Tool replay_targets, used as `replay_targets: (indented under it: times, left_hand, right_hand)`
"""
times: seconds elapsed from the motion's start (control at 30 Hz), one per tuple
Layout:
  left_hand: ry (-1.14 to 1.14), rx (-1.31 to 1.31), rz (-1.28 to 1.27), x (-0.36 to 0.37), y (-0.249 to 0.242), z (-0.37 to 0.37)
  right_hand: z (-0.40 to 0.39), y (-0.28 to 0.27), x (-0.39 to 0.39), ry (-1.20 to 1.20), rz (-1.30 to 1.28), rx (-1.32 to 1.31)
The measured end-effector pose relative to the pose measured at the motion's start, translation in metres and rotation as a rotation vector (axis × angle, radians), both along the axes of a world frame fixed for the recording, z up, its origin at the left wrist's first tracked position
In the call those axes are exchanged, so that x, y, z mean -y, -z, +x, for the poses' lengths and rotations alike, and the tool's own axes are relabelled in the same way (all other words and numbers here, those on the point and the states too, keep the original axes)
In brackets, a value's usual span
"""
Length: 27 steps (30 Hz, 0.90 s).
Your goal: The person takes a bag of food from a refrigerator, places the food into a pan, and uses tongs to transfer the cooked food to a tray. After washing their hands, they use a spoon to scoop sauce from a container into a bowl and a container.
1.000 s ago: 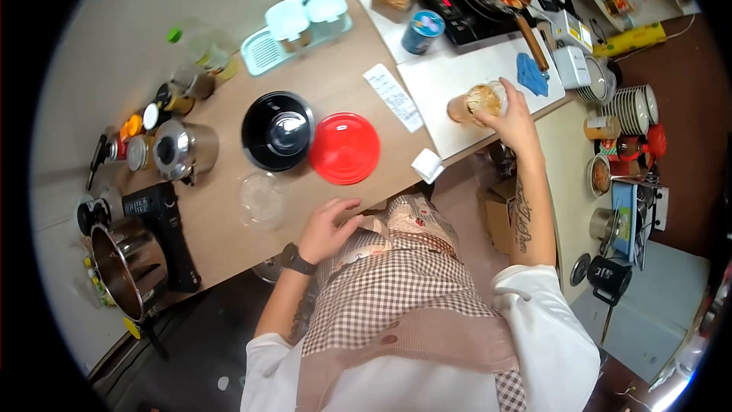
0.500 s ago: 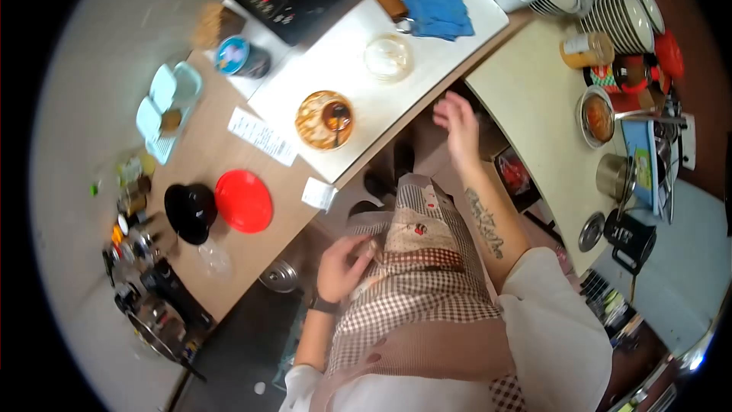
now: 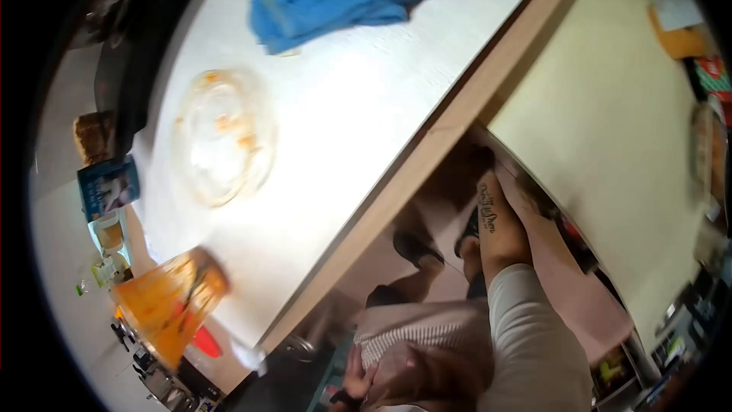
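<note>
My right hand (image 3: 482, 159) reaches into the dark space below the counter edge, where shadow hides its fingers and anything in them. Down by my apron (image 3: 427, 328), my left hand (image 3: 356, 375) is held low with its fingers apart and nothing visible in it. On the white counter (image 3: 343, 122) lies a round clear plastic lid (image 3: 263, 133) smeared with orange sauce. A clear tub (image 3: 164, 297) coated with orange sauce stands near the counter's left end, blurred, with a dark utensil inside. Neither hand touches the lid or the tub.
A folded blue cloth (image 3: 343, 0) lies at the far side of the counter. A blue-labelled cup (image 3: 110, 185) stands at the left. On the right, a pale worktop (image 3: 610, 145) has jars and dishes along its far edge. Feet show on the floor.
The view has swung closer to the white counter and is blurred. My right hand has gone from raised beside the counter edge to low in shadow. My left hand stays near the apron.
</note>
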<state>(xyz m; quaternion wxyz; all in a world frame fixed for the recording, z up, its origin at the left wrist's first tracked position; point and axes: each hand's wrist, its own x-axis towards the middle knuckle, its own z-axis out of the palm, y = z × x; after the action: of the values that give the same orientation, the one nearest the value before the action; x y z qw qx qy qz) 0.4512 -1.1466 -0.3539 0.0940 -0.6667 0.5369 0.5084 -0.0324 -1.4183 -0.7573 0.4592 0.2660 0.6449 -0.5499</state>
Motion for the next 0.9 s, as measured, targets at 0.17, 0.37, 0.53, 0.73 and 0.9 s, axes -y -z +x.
replay_targets:
  times: [0.17, 0.37, 0.53, 0.73, 0.9]
  left_hand:
    - [0.057, 0.026, -0.129, 0.0, 0.04, -0.011]
    - [-0.027, 0.076, -0.117, 0.004, 0.045, -0.04]
    - [0.009, 0.094, -0.011, 0.0, 0.006, -0.046]
    - [-0.006, 0.037, 0.129, -0.019, -0.04, -0.031]
    - [-0.135, -0.139, 0.345, -0.029, -0.041, 0.002]
  right_hand:
    - [-0.009, 0.103, 0.025, 0.113, -0.078, 0.063]
    - [0.0, 0.112, -0.01, 0.131, -0.037, 0.052]
    - [0.033, 0.041, -0.063, 0.053, 0.098, 0.011]
    - [0.086, -0.137, -0.127, -0.2, 0.279, 0.023]
    - [0.092, -0.344, -0.23, -0.475, 0.153, 0.101]
